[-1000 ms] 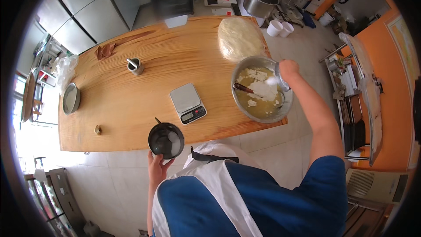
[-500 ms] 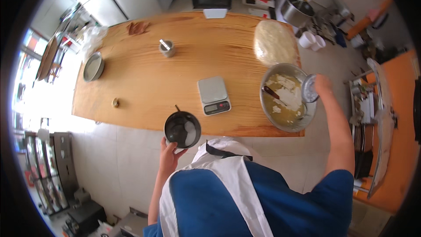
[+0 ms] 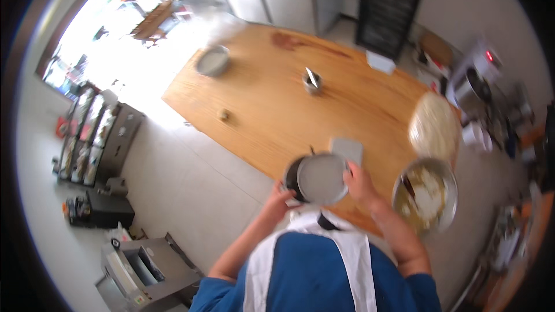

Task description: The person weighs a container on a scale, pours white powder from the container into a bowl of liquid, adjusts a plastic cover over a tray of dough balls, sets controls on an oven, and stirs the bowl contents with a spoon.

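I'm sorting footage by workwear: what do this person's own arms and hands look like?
The left hand and right hand show no gloves. The left forearm and right forearm are uncovered below a short blue left sleeve and matching right sleeve. Blur leaves any rings unclear.

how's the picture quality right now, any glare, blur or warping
Head view: white glare washes out the area left of the wooden table; head view: the dark bowl by the left hand and the wrapped pale mass look soft, probably from motion; head view: the corners fall into black, and the table's far edge bows with the fisheye.
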Demonstrator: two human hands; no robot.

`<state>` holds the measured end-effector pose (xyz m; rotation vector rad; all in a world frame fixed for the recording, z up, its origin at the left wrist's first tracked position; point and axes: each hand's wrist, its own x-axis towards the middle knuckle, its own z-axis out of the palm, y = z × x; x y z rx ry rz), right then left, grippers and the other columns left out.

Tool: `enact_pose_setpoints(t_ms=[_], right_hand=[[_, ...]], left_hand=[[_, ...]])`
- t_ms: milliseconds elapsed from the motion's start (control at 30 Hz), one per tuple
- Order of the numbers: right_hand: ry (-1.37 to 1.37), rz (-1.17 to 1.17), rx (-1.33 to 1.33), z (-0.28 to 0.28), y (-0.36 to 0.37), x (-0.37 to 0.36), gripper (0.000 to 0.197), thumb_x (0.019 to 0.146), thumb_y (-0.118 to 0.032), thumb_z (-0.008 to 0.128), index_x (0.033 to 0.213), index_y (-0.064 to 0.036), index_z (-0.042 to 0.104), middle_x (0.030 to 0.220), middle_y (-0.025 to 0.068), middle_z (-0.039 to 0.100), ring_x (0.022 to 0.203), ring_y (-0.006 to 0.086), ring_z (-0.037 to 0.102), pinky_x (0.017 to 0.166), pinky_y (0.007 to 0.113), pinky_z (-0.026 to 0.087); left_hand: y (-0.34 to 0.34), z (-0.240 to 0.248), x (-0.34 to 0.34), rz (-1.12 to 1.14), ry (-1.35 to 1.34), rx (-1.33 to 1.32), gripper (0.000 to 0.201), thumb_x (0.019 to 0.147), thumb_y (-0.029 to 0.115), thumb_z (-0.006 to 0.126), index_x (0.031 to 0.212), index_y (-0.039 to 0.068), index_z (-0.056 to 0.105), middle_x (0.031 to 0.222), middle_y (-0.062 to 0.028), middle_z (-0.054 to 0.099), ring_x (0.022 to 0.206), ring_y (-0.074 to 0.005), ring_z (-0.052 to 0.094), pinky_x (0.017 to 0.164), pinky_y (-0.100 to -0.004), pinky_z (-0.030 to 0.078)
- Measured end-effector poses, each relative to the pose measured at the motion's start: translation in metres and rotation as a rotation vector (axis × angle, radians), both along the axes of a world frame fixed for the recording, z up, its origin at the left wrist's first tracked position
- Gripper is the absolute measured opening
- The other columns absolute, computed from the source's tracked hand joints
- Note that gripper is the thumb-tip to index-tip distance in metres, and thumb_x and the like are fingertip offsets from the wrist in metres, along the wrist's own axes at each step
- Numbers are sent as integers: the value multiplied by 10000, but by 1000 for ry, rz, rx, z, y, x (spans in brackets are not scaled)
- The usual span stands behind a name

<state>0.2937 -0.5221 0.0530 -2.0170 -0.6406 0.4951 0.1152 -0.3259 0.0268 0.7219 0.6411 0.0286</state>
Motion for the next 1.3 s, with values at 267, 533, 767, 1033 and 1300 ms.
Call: enact_pose_setpoints(t_ms=[267, 533, 767, 1033, 1300], right_hand=[[-307, 266, -8, 10, 23, -27, 350, 814, -164, 484, 1117, 9, 490, 954, 272, 571, 901, 425, 540, 768, 456, 437], [-164, 225, -148, -2, 23, -74, 330, 813, -151, 487, 1079, 42, 450, 941, 286, 567, 877, 439, 543, 757, 487, 427], [-185, 198, -364, 21, 25, -165, 455, 807, -237, 526, 1107, 74, 381, 885, 302, 573, 832, 464, 554, 756, 503, 429], [-131, 193, -265, 15, 7, -255, 418, 789, -181, 562, 1102, 53, 413, 881, 271, 591, 832, 433, 571, 730, 483, 441], [101, -89, -63, 8, -86, -295, 432, 792, -118, 570, 1178, 10, 425, 891, 177, 603, 734, 261, 609, 665, 368, 479]], left_hand=[[-24, 34, -26, 56, 103, 69, 754, 764, 10, 557, 1363, 128, 114, 1238, -125, 356, 1120, -273, 434, 834, -504, 477], [-17, 19, -66, -43, -14, 39, 800, 772, 63, 606, 1372, 138, 82, 1277, -122, 315, 1177, -288, 373, 862, -515, 447], [-1, 14, -122, -167, 0, 187, 834, 713, 63, 597, 1365, 192, 94, 1254, -87, 318, 1165, -252, 380, 844, -469, 456], [0, 27, -204, -261, 76, 286, 893, 656, 57, 574, 1391, 143, 72, 1285, -128, 293, 1154, -287, 383, 738, -439, 514], [-66, 26, -203, -467, -29, 565, 896, 640, 101, 594, 1390, 138, 103, 1294, -141, 293, 1107, -279, 404, 683, -354, 516]])
